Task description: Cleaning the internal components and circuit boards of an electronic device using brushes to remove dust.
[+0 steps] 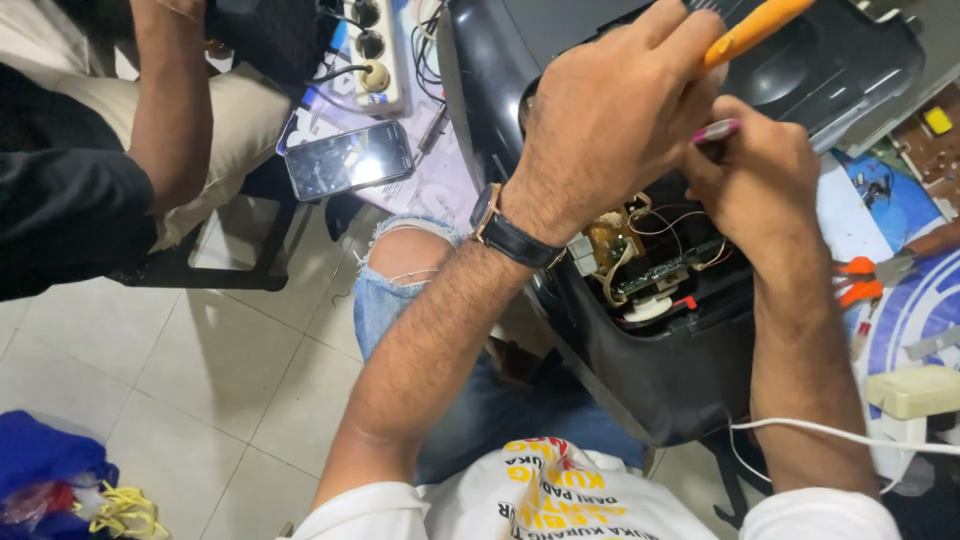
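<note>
My left hand (615, 115) grips an orange-handled tool (752, 30) that slants up to the right over a black plastic appliance (660, 370). My right hand (748, 175) holds a thin tool with a pink-and-dark handle (716, 132) just above the appliance's opened cavity. Inside the cavity a green circuit board (665, 268), wires and a small yellow part (606, 240) show. A dark watch (508, 234) is on my left wrist. Both tool tips are hidden behind my hands.
A phone (348, 160) lies on paper at the upper left beside a white power strip (380, 60). Another person's arm (170, 110) reaches in at the top left. Orange-handled pliers (868, 278) and a white cable (850, 434) lie at the right.
</note>
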